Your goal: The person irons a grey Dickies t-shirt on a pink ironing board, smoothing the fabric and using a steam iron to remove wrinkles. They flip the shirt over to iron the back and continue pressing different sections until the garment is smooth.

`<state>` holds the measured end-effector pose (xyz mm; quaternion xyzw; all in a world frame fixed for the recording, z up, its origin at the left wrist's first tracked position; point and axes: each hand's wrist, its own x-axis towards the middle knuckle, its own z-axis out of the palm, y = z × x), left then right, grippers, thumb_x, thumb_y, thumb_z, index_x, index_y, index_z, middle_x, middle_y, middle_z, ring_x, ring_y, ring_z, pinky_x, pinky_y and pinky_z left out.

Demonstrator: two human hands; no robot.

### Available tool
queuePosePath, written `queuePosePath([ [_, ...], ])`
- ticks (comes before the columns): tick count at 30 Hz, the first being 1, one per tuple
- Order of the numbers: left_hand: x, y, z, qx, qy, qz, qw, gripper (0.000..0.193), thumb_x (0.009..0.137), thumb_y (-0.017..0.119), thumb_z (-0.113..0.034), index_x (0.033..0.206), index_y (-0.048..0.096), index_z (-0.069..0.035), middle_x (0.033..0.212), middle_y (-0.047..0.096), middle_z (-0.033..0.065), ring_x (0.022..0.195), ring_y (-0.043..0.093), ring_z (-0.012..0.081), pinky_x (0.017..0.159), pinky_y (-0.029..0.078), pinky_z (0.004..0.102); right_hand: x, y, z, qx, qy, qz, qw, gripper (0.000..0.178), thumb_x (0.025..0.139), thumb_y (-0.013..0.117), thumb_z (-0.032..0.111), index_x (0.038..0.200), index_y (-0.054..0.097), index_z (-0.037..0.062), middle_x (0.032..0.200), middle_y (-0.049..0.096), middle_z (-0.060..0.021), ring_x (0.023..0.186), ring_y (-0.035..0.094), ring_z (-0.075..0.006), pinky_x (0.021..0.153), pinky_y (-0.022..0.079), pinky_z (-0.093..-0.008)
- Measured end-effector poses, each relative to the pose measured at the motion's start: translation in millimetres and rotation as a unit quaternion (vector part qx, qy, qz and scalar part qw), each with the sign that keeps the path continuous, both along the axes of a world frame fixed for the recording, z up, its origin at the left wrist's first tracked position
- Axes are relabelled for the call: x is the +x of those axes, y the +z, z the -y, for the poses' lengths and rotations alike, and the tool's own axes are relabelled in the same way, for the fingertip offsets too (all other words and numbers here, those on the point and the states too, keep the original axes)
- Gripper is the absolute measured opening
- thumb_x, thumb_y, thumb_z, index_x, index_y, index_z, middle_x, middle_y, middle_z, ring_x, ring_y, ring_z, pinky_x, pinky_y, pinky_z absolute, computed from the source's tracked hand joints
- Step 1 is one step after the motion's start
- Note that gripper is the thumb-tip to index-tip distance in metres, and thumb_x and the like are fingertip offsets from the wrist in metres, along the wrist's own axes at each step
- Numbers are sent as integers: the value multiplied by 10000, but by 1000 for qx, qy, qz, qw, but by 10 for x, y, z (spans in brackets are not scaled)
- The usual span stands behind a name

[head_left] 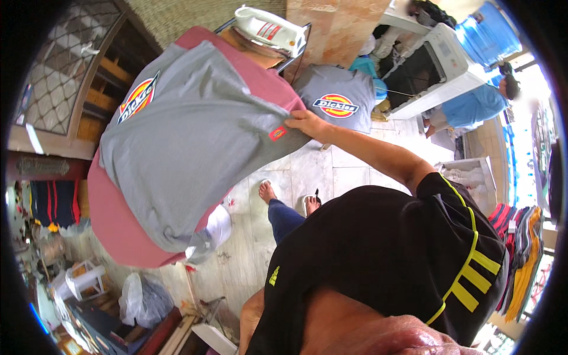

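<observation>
Grey shirt (195,136): lies spread over the rose-covered board (115,239), its large oval emblem (139,97) toward the far left side and a long edge hanging past the board on the wearer's side.
Right hand (305,124): fingers closed on the shirt's edge, just beside the small red patch (277,132); the arm reaches out nearly straight.
Left hand: not in view; whether it grips anything, I cannot tell.
Creases: shallow folds run from the pinched edge across the cloth. A light, even pull along the line of the fabric should flatten them better than a sharp tug, which could skew the hem.
Pinch point: best kept off the red patch, I judge, so that the patch does not pucker.
Overhang: the loose side probably drags by its own weight; easing more of it onto the board would help the cloth lie square.
White iron (269,32): as far as its shape tells, an iron, resting beyond the board's far end, apart from the shirt.
Second grey shirt (355,80): just beyond the hand, bearing a similar oval emblem.
Tiled floor (349,160): pale, beneath the wearer's feet.
Farther off: a bending person in blue (473,106) and a pile of striped garments (520,251), both to the right.
</observation>
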<state>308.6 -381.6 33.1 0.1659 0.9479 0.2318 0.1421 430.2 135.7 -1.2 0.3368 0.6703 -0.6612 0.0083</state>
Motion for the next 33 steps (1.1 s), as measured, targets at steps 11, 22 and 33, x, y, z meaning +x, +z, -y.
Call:
queuePosePath([
  [11,-872,-241,-588,20,-97,20,995,370,844,746,-381,981,676,-44,978,668,94,867,658,246,814,517,359,126,206,17,50,-57,-19,997,232,932,652,279,946,655,47,858,623,7,836,552,-103,757,461,-321],
  [22,-1445,-452,-1031,0,-184,61,981,341,845,746,-351,975,676,-44,959,665,91,857,655,239,803,516,353,-50,225,122,28,-122,-42,991,233,910,637,278,951,645,49,846,575,37,824,526,-85,729,443,-328],
  [33,-1735,-550,-1322,-2,-254,96,963,313,846,746,-321,969,676,-43,940,662,89,848,653,233,791,515,347,-161,154,206,23,-165,-7,986,331,898,633,280,1127,667,44,1007,658,-25,933,608,-129,827,496,-334],
])
